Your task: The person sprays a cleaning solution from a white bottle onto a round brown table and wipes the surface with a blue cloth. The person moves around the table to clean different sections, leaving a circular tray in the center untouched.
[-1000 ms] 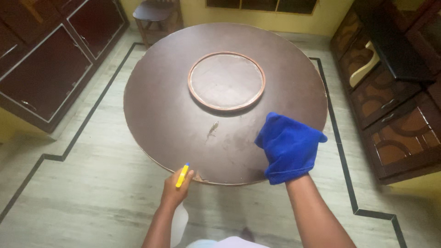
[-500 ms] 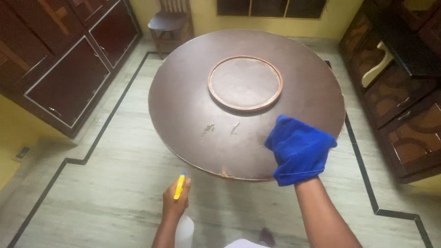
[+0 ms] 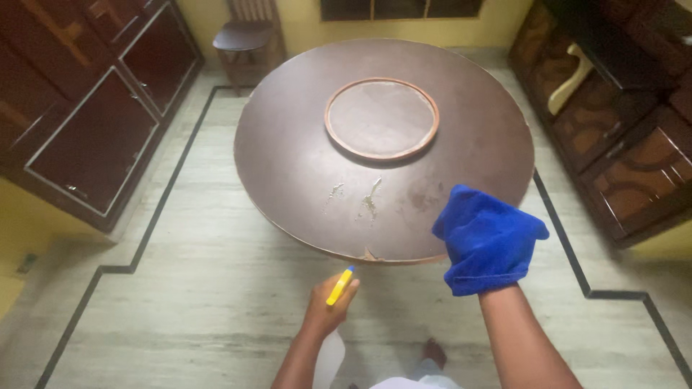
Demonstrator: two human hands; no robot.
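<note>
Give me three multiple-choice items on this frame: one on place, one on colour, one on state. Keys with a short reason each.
1. Where does the raised ring sit on the round table?
A. at the near edge
B. near the middle
C. hanging over the left edge

2. What colour is the cloth over the right hand?
A. blue
B. red
C. white

3. What is the state of the tabletop just in front of the ring?
A. covered with a sheet
B. marked with pale smears
C. stacked with plates

Answers:
1 B, the ring lies around the table's centre, with bare top on every side.
2 A, the cloth draped on the right hand is bright blue.
3 B, light streaks show on the dark wood, while the left hand holds a spray bottle with a yellow nozzle off the near edge.
</note>
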